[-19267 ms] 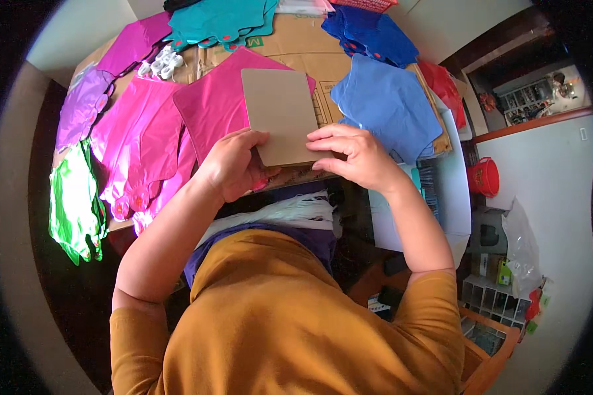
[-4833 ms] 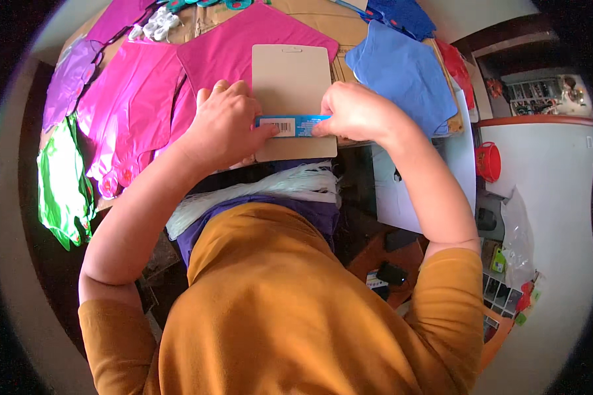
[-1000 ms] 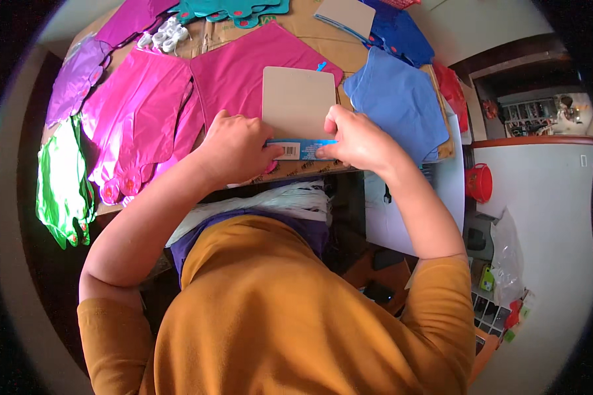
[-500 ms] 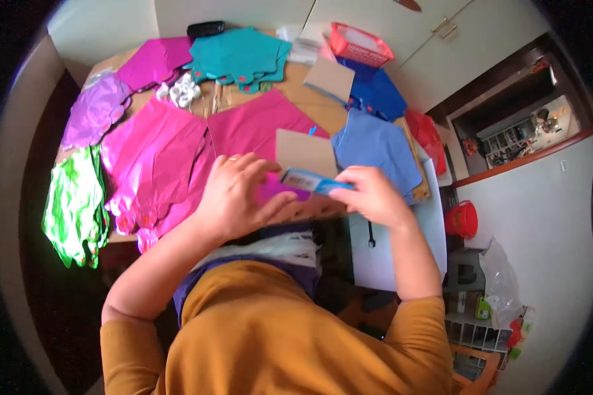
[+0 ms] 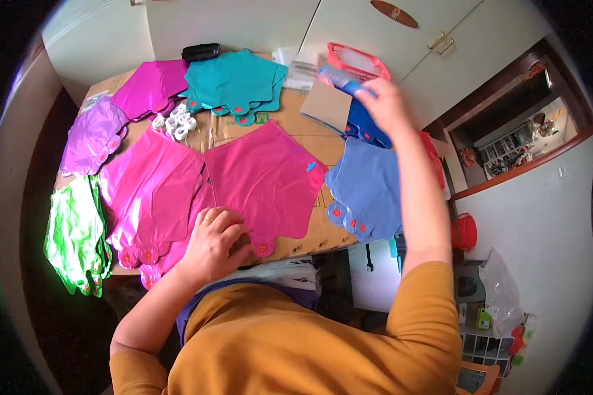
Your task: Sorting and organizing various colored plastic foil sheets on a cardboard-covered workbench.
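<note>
Magenta foil [image 5: 263, 178] flat on table [image 5: 310, 128], left hand [image 5: 212, 242] spread on its lower edge, right hand [image 5: 382, 105] raised far side, fingers closed around blue tube [image 5: 341, 79], above red basket [image 5: 359, 62].

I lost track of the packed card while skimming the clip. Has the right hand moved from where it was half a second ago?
Yes. The right hand has gone from the magenta foil balloon out toward the red basket at the table's far edge.
</note>
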`<state>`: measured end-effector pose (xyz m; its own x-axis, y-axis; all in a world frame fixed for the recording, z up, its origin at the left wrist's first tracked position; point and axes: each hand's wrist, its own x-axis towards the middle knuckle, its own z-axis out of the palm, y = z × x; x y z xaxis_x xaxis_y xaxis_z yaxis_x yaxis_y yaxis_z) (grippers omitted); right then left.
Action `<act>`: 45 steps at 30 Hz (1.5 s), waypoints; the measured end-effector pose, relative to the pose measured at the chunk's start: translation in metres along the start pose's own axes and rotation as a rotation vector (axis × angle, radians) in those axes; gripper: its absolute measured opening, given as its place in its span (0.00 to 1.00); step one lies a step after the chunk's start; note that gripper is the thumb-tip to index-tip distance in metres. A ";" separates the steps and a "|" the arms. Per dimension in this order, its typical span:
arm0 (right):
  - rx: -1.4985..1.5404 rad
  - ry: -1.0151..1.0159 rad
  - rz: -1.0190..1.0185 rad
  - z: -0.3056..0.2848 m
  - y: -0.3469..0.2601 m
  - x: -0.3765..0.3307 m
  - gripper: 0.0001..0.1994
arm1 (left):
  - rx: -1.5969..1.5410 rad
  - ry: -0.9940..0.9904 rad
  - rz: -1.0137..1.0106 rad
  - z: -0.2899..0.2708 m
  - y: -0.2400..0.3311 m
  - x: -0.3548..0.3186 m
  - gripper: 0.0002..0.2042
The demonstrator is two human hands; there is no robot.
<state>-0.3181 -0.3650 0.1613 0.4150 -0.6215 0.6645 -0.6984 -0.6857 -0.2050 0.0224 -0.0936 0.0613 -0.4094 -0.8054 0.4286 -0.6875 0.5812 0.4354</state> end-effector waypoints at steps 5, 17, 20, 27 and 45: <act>0.014 -0.505 0.266 0.063 0.038 -0.046 0.14 | -0.009 0.026 0.006 0.003 -0.002 0.000 0.15; -0.343 -0.385 -0.148 0.068 -0.001 -0.044 0.06 | -0.014 0.034 0.014 0.001 -0.003 0.002 0.15; -0.326 -0.303 -0.120 0.053 0.004 -0.024 0.06 | -0.009 0.030 0.005 0.000 -0.005 0.000 0.15; -0.225 0.160 -0.099 0.002 0.019 0.034 0.09 | -0.029 0.028 0.000 0.000 -0.005 -0.003 0.16; -0.443 -0.174 -0.302 0.077 0.038 -0.035 0.05 | -0.025 0.047 -0.011 0.001 -0.004 -0.006 0.16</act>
<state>-0.3140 -0.3981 0.0751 0.6981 -0.5017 0.5108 -0.6963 -0.6416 0.3216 0.0271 -0.0917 0.0562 -0.3732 -0.8055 0.4602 -0.6760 0.5759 0.4598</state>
